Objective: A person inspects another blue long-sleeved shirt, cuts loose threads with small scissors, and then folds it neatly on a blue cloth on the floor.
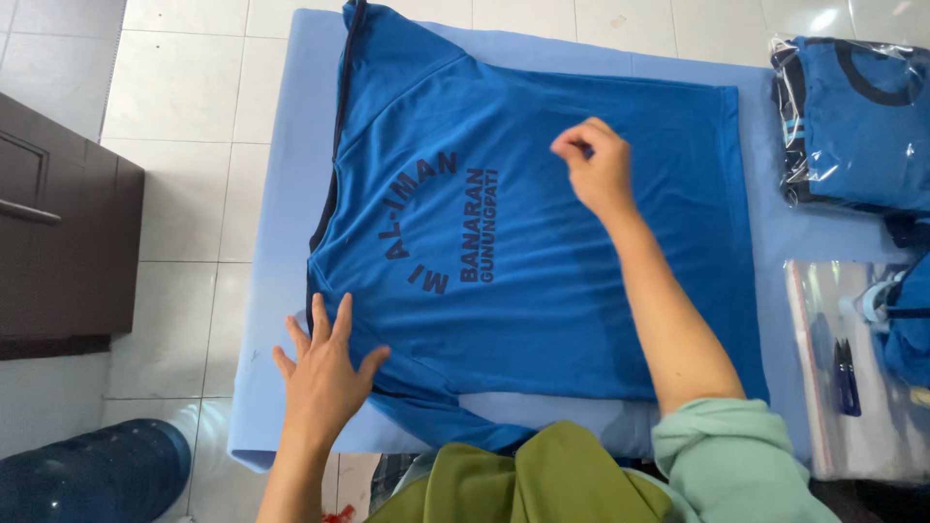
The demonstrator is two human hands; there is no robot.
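The fingers of the left hand are released and spread flat, pressing the lower left part of a blue shirt near its collar edge. The right hand sits over the middle of the shirt with its fingers clenched together in a pinch on a small fold of fabric. The shirt lies back-up and mostly flat on a light blue cloth that covers the surface, one sleeve tucked under near the person's body. Dark curved and straight lettering is printed across its centre. By judgement the fabric is thin, light and soft, with a slightly smooth knit that would slide over the cloth; it would drape and crease rather than keep shape, and is best taken at the shoulder seams, hem or sleeve edges. To the right, at the upper corner, rests a clear plastic bag, rectangular and glossy, holding a folded blue shirt with dark trim. Below it lies a second clear bag, flat, with blue garments partly on it. A dark wooden cabinet stands at the left on white floor tiles, and a dark blue rounded container sits at the lower left.
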